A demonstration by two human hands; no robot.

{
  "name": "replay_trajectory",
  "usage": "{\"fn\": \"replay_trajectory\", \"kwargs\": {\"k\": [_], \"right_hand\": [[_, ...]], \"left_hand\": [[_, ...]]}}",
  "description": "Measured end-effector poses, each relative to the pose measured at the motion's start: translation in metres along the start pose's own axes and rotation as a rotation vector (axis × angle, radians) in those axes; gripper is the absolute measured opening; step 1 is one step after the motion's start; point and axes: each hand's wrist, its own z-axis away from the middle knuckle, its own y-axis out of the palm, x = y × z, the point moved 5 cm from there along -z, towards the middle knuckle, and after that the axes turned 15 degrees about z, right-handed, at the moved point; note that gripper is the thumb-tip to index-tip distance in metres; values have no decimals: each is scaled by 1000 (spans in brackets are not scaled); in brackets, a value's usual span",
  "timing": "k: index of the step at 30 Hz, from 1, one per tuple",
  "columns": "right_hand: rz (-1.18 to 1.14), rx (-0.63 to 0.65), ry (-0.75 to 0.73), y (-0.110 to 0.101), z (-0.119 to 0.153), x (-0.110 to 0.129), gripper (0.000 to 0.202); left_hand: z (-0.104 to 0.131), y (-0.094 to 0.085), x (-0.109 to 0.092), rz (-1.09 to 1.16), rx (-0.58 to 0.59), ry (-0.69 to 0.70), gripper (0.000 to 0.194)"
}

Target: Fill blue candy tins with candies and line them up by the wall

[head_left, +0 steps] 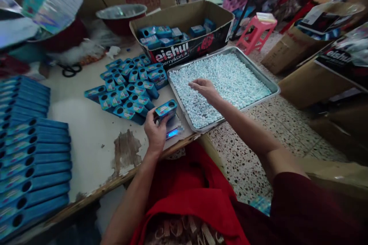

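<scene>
Left hand grips a small blue box; right hand, fingers nearly pinched, hovers over the tray

The black front panel of the open carton reads "eishui", with "erry&Drink" legible below. The black panel at right also reads "eishui". Print on the blue boxes is too small to read. Pale lettering on the brown garment is only partly visible and illegible.
</scene>
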Motion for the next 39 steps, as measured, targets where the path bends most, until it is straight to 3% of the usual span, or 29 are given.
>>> {"fn": "replay_trajectory", "kwargs": {"k": [2,5,7,9,12,18,21,25,28,30,34,39], "right_hand": [[-162,-6,200,13,-5,-8,39],[-401,161,443,30,-5,-14,53],[-511,284,505,35,-2,-11,63],[-583,348,518,35,1,-7,65],[-633,377,561,36,5,-6,60],[-718,430,678,41,10,-21,56],[-767,372,682,37,8,-24,47],[-767,275,607,30,6,-18,25],[-754,258,507,27,5,-10,25],[-715,313,503,30,6,-8,38],[-615,436,555,39,9,-13,64],[-598,490,522,45,4,-25,58]], "left_hand": [[-26,10,-24,-86,117,167,40],[-65,26,-68,-204,253,446,29],[-84,39,-91,-270,316,581,32],[-96,52,-102,-325,378,648,35],[-101,65,-96,-361,406,645,35],[-93,70,-57,-258,272,517,31],[-88,61,-50,-195,196,437,30],[-74,34,-50,-138,96,323,42],[-66,23,-56,-201,140,343,32],[-67,25,-62,-252,208,409,29],[-78,41,-73,-277,292,544,29],[-79,60,-68,-286,286,499,31]]}}
